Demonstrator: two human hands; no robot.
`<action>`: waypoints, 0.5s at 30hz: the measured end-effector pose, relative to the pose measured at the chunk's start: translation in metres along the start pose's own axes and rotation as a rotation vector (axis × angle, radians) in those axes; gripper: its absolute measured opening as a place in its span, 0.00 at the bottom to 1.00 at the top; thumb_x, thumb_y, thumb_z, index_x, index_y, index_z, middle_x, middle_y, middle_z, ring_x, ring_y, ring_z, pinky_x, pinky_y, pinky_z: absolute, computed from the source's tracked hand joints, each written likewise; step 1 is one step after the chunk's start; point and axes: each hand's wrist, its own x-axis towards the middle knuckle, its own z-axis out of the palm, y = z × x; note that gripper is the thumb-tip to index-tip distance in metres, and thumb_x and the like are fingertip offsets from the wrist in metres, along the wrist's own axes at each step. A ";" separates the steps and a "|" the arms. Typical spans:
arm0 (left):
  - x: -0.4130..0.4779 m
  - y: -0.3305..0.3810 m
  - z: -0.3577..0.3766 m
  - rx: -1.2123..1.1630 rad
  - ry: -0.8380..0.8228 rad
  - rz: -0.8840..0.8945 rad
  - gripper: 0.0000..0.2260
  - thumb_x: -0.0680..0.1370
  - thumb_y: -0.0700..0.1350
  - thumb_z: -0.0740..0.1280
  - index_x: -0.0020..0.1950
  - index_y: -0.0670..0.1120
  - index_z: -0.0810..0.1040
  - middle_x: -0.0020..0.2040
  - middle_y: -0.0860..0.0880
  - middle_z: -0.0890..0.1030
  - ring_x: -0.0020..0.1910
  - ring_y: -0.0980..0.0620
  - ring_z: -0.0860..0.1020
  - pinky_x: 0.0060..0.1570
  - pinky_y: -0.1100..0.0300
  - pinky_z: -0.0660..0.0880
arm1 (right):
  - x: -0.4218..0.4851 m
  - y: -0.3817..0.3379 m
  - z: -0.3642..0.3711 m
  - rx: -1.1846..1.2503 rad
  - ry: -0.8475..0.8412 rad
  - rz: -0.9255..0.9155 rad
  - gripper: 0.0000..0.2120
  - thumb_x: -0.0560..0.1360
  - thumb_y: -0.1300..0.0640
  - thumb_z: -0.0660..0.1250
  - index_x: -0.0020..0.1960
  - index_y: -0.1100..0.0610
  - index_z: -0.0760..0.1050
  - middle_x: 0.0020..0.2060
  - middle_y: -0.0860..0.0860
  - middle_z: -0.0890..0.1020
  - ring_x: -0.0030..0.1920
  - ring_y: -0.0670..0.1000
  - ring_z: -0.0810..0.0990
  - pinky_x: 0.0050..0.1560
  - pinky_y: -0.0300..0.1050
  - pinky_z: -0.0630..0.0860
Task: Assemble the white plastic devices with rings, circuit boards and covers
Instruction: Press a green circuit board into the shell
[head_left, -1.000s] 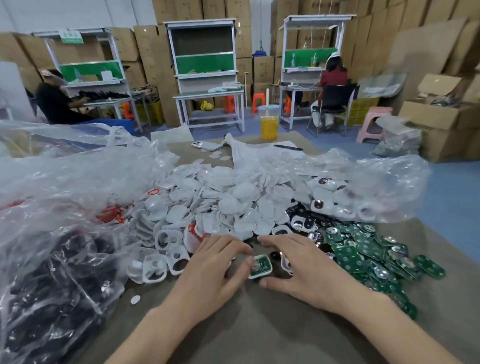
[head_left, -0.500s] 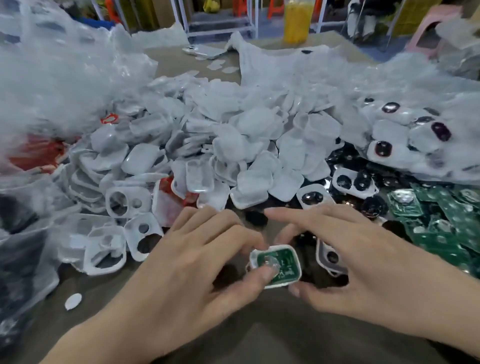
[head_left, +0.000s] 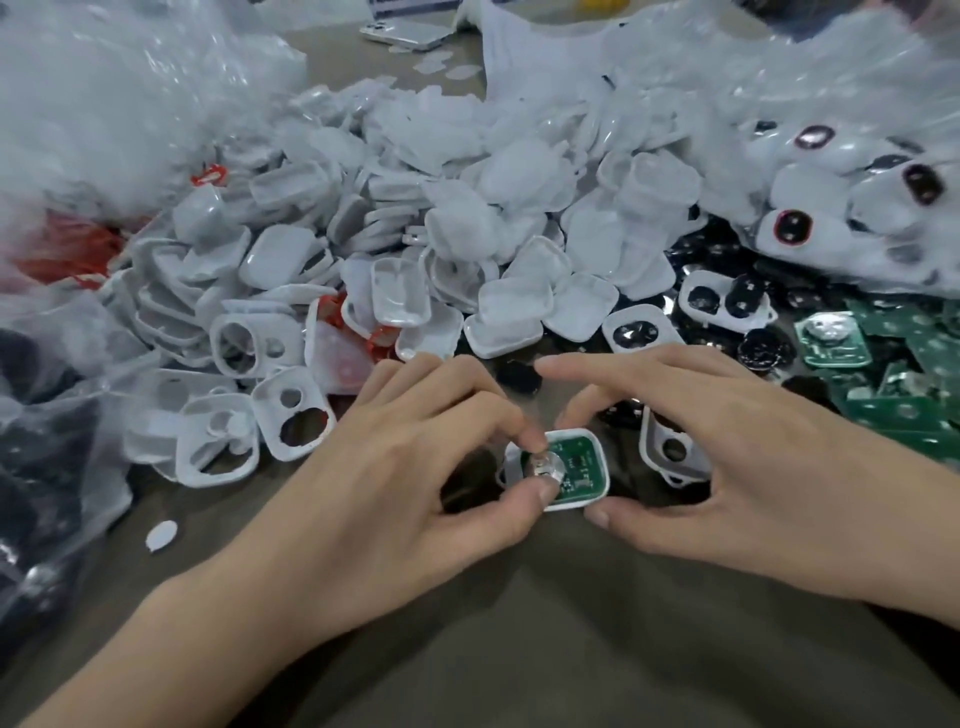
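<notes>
**A:** From the head view, your left hand pinches the left end of the white shell, with the thumb on the round metal contact of the circuit board. I judge you are pressing the board down into its seat.

**B:** Your right hand grips the right end of the same shell, thumb at its near edge and a curled finger at its far edge. That keeps it from sliding on the table.

**A:** The covers are heaped beyond the shell, spare boards lie to its right and holed shells to its left. All seem placed within your reach.

**B:** Against half a second ago, your left forefinger has come down onto the shell's far edge, and your right thumb has closed in against it. The board lies in the shell as before.
</notes>
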 end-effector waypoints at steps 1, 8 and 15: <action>0.000 0.001 0.001 -0.004 0.001 -0.005 0.10 0.77 0.57 0.67 0.52 0.54 0.80 0.48 0.59 0.75 0.49 0.56 0.74 0.53 0.57 0.68 | 0.000 0.000 0.000 -0.001 -0.002 -0.002 0.33 0.71 0.37 0.64 0.74 0.36 0.60 0.56 0.30 0.75 0.61 0.41 0.71 0.65 0.23 0.55; 0.000 0.004 -0.002 -0.036 0.017 -0.036 0.08 0.77 0.59 0.66 0.50 0.56 0.79 0.47 0.59 0.77 0.51 0.55 0.75 0.55 0.59 0.68 | -0.002 0.001 0.000 0.005 -0.008 -0.004 0.32 0.71 0.36 0.64 0.73 0.33 0.59 0.57 0.29 0.75 0.61 0.41 0.71 0.65 0.24 0.57; 0.000 0.005 -0.003 -0.014 -0.015 -0.043 0.13 0.77 0.63 0.65 0.52 0.56 0.81 0.49 0.59 0.77 0.51 0.56 0.74 0.54 0.58 0.68 | -0.001 0.004 0.000 -0.008 -0.005 -0.005 0.32 0.71 0.36 0.65 0.73 0.33 0.59 0.57 0.28 0.74 0.62 0.41 0.71 0.65 0.25 0.58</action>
